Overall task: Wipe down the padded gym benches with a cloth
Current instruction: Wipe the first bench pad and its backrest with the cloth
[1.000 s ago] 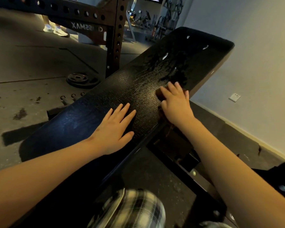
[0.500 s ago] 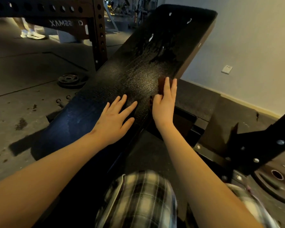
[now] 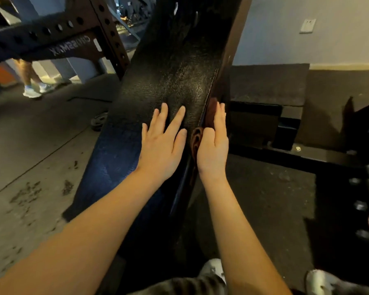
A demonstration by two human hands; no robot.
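left grip [image 3: 161, 143] released, flat on bench [image 3: 175, 67] top | right grip [image 3: 213, 145] straight-fingered, pressing cloth [image 3: 194, 139] against bench side

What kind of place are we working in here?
Most likely a gym: a black padded bench, a perforated steel rack, and a weight plate lying on the floor.

left hand [image 3: 161, 145] flat, right hand [image 3: 213, 145] edge-on, fingers straight

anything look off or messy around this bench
Nothing on the bench pad itself looks damaged. Dark blotchy stains mark the floor to its left, and a weight plate lies loose on the floor against the bench's left edge.
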